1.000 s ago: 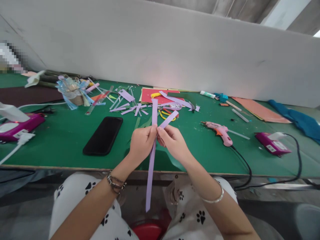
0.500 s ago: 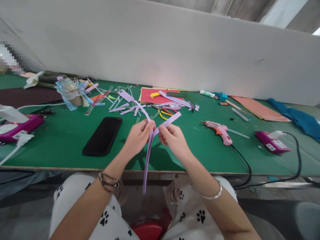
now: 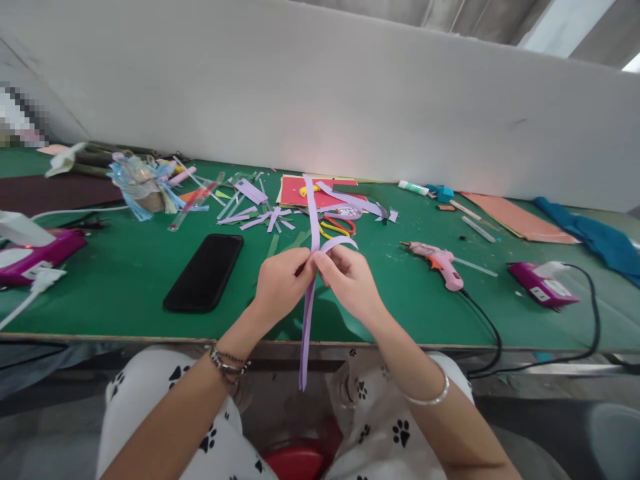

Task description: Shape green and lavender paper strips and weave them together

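Observation:
Purple paper strips (image 3: 313, 220) cross between my hands above the table's front part. My left hand (image 3: 284, 277) is closed, pinching them from the left. From the right, my right hand (image 3: 347, 277) pinches them at the same crossing, thumbs almost touching. One end stands up toward the back, a short end curls over my right fingers, and long ends hang below the table edge. Just beyond the hands lie scissors (image 3: 336, 227) with yellow and red handles, among purple paper scraps (image 3: 276, 217). How the strips join is hidden by my fingers.
A black phone (image 3: 204, 273) lies left of my hands. To the right are a pink glue gun (image 3: 437, 261) with its cord and a magenta power strip (image 3: 543, 285). Red paper (image 3: 293, 193), a clear ruler (image 3: 196, 202) and a glue stick (image 3: 413, 188) lie farther back.
The upper strip end has swung from leaning left to nearly upright. My hands have come together at the crossing, and the right-hand end now curls over my fingers.

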Tool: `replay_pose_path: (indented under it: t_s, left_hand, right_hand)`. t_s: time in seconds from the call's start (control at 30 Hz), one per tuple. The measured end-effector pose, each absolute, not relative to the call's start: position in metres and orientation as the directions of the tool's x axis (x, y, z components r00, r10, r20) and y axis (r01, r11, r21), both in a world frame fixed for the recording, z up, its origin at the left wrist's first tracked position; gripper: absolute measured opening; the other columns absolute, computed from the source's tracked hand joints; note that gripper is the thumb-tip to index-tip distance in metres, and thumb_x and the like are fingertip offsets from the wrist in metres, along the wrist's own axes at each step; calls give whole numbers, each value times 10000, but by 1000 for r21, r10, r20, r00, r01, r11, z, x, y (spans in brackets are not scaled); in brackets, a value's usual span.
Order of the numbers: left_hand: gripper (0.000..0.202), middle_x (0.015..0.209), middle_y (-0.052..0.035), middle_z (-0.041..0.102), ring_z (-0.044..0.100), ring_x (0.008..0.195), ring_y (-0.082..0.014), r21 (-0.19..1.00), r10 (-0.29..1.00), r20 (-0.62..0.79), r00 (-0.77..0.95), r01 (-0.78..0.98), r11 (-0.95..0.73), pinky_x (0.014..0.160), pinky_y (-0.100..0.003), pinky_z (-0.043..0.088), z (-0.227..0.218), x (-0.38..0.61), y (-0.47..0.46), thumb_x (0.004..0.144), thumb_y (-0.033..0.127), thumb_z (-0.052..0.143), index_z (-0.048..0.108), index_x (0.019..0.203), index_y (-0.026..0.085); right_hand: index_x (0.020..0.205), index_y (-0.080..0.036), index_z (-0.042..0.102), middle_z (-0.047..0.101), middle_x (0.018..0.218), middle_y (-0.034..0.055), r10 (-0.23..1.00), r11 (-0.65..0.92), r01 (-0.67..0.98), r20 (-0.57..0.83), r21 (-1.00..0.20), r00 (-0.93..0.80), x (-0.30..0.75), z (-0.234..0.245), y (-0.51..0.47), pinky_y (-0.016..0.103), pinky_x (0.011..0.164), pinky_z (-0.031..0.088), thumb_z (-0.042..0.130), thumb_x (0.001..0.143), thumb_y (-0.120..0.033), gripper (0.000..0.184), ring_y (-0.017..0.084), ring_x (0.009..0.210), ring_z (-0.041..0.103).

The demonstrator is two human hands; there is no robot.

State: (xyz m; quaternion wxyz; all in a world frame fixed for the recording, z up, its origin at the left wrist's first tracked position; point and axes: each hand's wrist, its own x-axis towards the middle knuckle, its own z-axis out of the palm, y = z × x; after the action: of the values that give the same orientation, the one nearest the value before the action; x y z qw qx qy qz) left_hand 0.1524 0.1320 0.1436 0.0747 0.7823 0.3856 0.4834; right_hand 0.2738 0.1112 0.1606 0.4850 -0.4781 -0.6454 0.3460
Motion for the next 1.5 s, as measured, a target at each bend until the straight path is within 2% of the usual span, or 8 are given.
replay_pose_path:
  t_s: [0.13,0.33,0.53,0.67,0.8,0.97,1.37,1.5]
  left_hand:
    - [313,445,64,281,289,409,-77,485,677,705,211,552,-678,429,-212,218,144,154,130,804,250,362,261,513,195]
    - [310,434,71,289,284,393,-67,580,696,710,111,470,-666,406,-202,231,144,157,127,811,228,383,286,518,195]
    - [321,442,71,302,303,399,-64,661,714,699,-45,422,-621,411,-191,259,149,152,125,832,222,374,285,524,198]
    - [330,428,65,349,340,383,-68,657,739,657,151,366,-659,408,-195,270,151,149,128,851,232,338,333,523,196]
    - [318,425,58,371,356,382,-71,522,661,682,314,424,-740,411,-202,256,148,151,130,827,209,377,352,512,187]
    - [332,404,64,310,306,353,-63,457,612,762,212,494,-740,376,-207,198,144,154,130,806,195,372,282,487,193]
    - [342,398,66,309,303,357,-59,678,731,682,16,362,-640,379,-195,243,147,158,122,831,225,348,310,493,192]
    - [324,409,64,336,323,371,-64,716,782,611,121,336,-612,387,-192,258,149,155,124,828,260,352,340,512,189]
  right_hand:
    - [554,-186,376,370,462,-64,963,269,232,259,-935,-75,273,161,111,200,407,248,452,772,-328,270,50,420,321]
    - [546,-185,388,376,406,-75,971,203,75,191,-976,-142,270,164,112,187,383,254,433,768,-320,263,42,372,334]
    - [517,-188,357,380,392,-81,981,136,34,130,-990,-142,266,162,110,181,375,247,463,748,-310,281,32,356,319]
    - [525,-190,372,377,386,-84,986,139,-18,140,-990,-88,267,160,112,184,376,252,459,755,-326,282,35,351,325]
    - [541,-189,380,376,404,-81,983,184,-98,185,-978,-3,270,160,113,180,376,256,445,766,-340,279,37,363,334]
    - [548,-179,392,370,449,-76,973,226,35,224,-974,-55,269,158,111,174,387,267,492,753,-345,282,35,400,335]
    - [509,-189,348,340,374,-87,973,218,117,206,-969,-103,267,157,110,172,345,221,438,787,-325,322,30,336,292]
    - [500,-192,336,345,358,-83,979,204,102,200,-974,-40,268,157,112,171,330,209,436,783,-353,341,29,315,288]
